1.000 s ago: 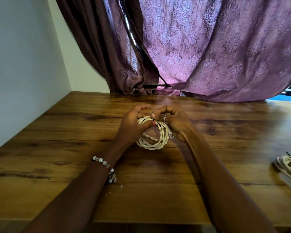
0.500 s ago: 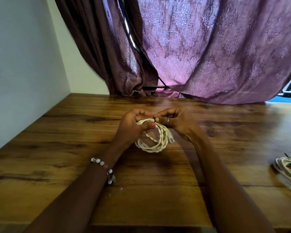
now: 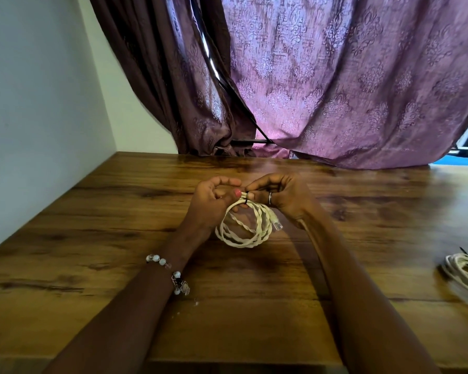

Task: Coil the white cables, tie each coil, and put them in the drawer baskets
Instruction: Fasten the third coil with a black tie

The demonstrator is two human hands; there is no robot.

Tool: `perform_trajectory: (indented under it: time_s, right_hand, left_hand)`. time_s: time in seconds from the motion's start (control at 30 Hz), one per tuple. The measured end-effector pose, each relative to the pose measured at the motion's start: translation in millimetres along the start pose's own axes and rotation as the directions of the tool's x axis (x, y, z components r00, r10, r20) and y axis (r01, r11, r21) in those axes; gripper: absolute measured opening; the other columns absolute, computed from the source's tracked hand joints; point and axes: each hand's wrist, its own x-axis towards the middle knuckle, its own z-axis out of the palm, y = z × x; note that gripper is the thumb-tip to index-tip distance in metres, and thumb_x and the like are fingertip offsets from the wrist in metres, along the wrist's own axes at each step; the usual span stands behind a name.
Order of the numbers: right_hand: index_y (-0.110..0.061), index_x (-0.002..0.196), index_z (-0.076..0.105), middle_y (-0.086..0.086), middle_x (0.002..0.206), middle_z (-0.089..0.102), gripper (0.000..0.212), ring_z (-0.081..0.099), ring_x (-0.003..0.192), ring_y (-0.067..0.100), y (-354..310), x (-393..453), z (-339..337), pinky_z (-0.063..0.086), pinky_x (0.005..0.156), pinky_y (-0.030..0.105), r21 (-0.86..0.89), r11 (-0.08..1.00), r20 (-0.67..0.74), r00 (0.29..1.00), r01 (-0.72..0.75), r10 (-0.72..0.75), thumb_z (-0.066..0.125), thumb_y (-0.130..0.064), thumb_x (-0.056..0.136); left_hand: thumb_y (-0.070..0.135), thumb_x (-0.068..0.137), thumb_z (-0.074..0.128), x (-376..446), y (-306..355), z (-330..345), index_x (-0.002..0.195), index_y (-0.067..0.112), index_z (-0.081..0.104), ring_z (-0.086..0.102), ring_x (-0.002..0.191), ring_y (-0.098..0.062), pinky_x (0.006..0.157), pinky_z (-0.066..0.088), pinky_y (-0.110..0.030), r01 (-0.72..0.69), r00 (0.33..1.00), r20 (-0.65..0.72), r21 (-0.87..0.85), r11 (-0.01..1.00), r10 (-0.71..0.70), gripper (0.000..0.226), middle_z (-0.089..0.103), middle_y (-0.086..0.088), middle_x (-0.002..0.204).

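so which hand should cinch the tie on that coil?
Probably right hand: its fingers pinch at the black tie atop the white coil, while the left hand holds the coil steady.

Both hands (image 3: 254, 202) pinching coil (image 3: 245, 228), wooden table (image 3: 97, 238)

Daylight comes through the purple curtain (image 3: 349, 76), brightest at the slit and far right gap; room otherwise dim, with sheen on the far table (image 3: 92, 238). Forearms cast soft shadows toward us. Wide-angle bend warps wall and table edges; second cable coil (image 3: 462, 273) at right edge is smeared, centre reasonably sharp.
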Motion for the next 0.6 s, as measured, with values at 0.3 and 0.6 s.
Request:
perform_trajectory:
  time_s: [0.3, 0.6]
  right_hand:
    - [-0.002, 0.079, 0.070, 0.004, 0.071, 0.073, 0.010, 0.067, 0.063, 0.014, -3.5, -1.6, 0.8, 0.057, 0.062, 0.023, 0.020, 1.000, -0.067, 0.998, -0.016, 0.017, 0.073, 0.006, 0.073]
    - [0.012, 0.087, 0.064, 0.012, 0.078, 0.071, 0.016, 0.068, 0.067, 0.017, -0.1, 1.7, 0.6, 0.057, 0.063, 0.024, -0.005, 0.997, -0.079, 0.994, -0.071, 0.071, 0.072, 0.003, 0.077]
  left_hand:
    - [0.004, 0.091, 0.057, 2.3, -0.2, -2.6, 0.115, 0.007, 0.057, 0.063, 0.058, -0.011, 0.059, 0.054, -0.028, 0.029, 0.995, 0.098, -0.045, 0.999, -0.025, 0.025, 0.067, -0.002, 0.063]
    - [-0.011, 0.079, 0.064, 1.5, -2.5, 1.3, 0.110, 0.013, 0.058, 0.068, 0.088, -0.018, 0.073, 0.059, -0.032, 0.032, 0.987, 0.161, -0.041, 0.999, -0.025, 0.040, 0.069, -0.010, 0.100]
